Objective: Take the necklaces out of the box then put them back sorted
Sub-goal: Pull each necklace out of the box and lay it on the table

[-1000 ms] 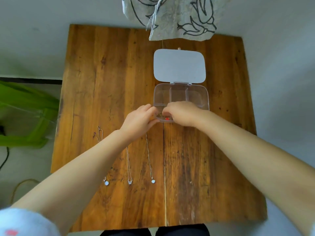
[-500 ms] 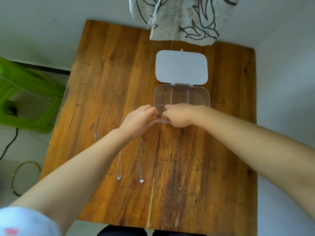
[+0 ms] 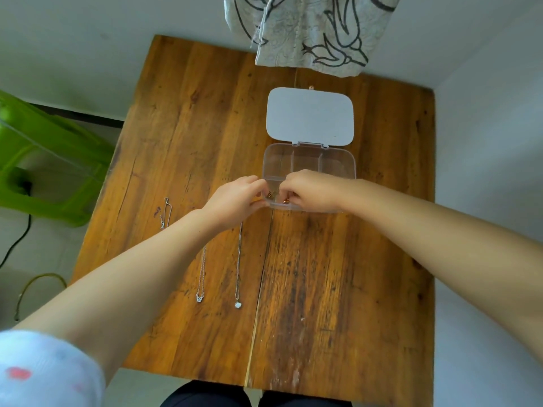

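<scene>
Head: three necklaces (image 3: pixel 202 277), one box (image 3: pixel 338 165).

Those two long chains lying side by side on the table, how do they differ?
The left necklace ends in a small butterfly-shaped pendant; the right necklace ends in a rounder pale pendant. The left one's upper part is hidden under the left forearm, while the right one shows nearly up to the left hand. Both are thin silvery chains laid out straight on the wooden table, apart from each other.
</scene>
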A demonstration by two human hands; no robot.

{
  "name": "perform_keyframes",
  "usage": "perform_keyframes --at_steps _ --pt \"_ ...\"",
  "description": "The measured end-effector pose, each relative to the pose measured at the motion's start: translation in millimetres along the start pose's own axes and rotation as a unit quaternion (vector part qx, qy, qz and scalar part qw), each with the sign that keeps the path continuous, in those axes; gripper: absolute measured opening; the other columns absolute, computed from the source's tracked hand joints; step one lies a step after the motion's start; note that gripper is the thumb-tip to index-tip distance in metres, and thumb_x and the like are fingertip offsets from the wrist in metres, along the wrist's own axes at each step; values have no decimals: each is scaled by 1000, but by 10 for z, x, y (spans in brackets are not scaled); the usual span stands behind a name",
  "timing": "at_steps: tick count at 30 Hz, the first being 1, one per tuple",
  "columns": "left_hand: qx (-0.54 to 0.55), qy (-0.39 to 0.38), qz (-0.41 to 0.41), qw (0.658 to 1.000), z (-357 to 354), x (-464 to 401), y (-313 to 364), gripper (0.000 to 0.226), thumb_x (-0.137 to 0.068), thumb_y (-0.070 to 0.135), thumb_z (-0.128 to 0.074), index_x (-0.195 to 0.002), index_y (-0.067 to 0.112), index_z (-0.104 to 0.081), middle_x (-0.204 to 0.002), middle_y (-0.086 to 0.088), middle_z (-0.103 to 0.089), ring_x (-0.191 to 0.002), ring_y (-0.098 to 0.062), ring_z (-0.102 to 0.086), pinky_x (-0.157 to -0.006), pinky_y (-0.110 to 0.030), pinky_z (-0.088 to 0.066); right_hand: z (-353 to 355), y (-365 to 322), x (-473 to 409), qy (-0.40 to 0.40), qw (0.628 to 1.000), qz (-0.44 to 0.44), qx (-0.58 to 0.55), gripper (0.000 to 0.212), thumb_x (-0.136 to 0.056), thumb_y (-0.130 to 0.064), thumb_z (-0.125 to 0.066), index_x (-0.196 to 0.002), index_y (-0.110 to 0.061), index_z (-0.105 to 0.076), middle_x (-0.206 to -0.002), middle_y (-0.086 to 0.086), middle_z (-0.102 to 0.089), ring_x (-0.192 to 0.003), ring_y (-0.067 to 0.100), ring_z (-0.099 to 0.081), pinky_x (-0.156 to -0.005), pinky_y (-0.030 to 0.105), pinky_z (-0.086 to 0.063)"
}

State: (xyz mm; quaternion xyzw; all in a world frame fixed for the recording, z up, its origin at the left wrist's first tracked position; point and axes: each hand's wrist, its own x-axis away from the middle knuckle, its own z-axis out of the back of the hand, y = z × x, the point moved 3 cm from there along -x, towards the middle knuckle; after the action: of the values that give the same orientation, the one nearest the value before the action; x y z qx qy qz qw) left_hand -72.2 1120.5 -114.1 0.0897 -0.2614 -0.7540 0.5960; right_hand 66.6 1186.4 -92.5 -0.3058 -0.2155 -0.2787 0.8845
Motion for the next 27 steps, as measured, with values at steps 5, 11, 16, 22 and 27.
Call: perform_keyframes --at_steps 5,11,16,22,27 --pt "-27 2 15 1000 67 42 28 25 -89 22 -56 -112 13 -53 -97 -9 -55 -85 -24 -55 -61 -35 -48 171 -49 234 102 964 -37 -244 15 -92 -8 -49 -91 -17 -61 -77 -1 -62 -66 11 -60 -63 23 -52" --pt "107 49 27 993 186 160 145 54 -84 9 -55 -135 15 -38 -133 -9 -47 -122 -22 -43 -94 -36 -44 303 -319 565 117 849 -46 -513 27 -95 3 -39 -89 -10 -62 -82 5 -66 -69 9 -67 -61 19 -55" --pt "258 -52 -7 965 417 174 522 27 -93 24 -49 -118 19 -57 -128 7 -50 -117 -4 -44 -95 -19 -35 446 -526 931 116 781 -10 -614 27 -99 -2 -37 -97 -6 -64 -85 5 -67 -73 11 -65 -58 20 -54" --pt "345 -104 6 933 682 220 635 34 -96 30 -42 -75 10 -61 -70 -1 -63 -68 -14 -58 -71 -24 -46 136 -465 1300 212 766 -107 -597 22 -94 -6 -51 -114 -12 -58 -79 3 -68 -61 8 -61 -53 16 -51" --pt "324 -225 5 919 720 255 513 39 -96 36 -40 -63 20 -52 -58 -5 -46 -62 -17 -47 -75 -19 -39 -658 -556 1423 227 648 -200 -699 13 -91 0 -53 -95 -3 -66 -79 8 -67 -59 6 -60 -50 14 -50"
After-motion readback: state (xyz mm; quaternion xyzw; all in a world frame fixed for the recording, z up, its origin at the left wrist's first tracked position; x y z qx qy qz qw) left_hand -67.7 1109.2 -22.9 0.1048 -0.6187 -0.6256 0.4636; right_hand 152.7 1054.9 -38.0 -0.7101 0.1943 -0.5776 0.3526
